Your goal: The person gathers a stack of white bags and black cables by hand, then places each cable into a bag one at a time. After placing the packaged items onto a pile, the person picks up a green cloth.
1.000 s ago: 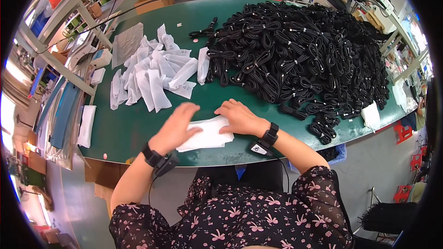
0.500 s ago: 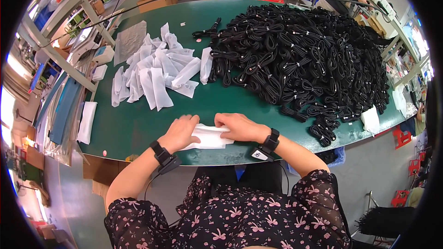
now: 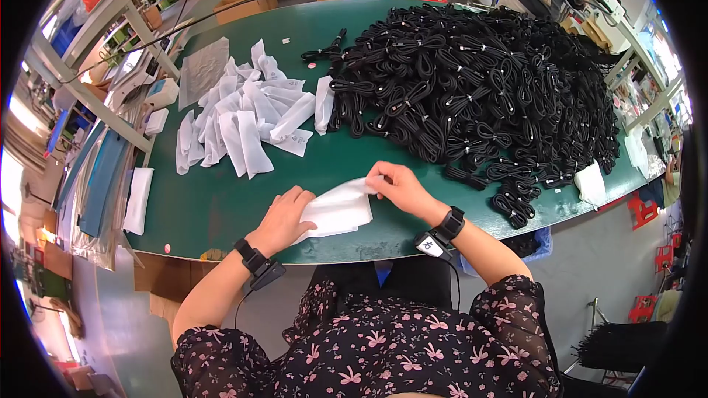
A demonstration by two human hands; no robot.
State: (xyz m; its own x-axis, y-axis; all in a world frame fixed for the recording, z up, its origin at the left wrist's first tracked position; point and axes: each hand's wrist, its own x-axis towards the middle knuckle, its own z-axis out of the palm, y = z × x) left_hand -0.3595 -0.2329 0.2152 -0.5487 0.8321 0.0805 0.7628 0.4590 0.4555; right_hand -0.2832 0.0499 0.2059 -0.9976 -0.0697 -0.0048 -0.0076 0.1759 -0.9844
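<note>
A stack of flat white pouches (image 3: 338, 211) lies at the near edge of the green table, between my hands. My left hand (image 3: 283, 218) is closed on the stack's left end, thumb on top and fingers behind. My right hand (image 3: 399, 187) pinches the upper right corner and holds it raised, so the top layer curves upward. How many layers the stack has, I cannot tell. Beyond my left hand lies a loose heap of white pouches (image 3: 247, 114), some with small dark print. A large pile of coiled black cables (image 3: 472, 81) covers the table's right side.
The green table (image 3: 214, 214) runs out to both sides. A folded white pouch (image 3: 138, 200) lies at its left edge, a crumpled white bag (image 3: 590, 183) at the right. A clear plastic sheet (image 3: 203, 72) lies behind the heap. Metal shelf posts (image 3: 114, 114) flank the table.
My right hand has moved right and slightly away from me, lifting the corner of the white pouches. My left hand keeps its hold, and the stack now shows wider and tilted.
</note>
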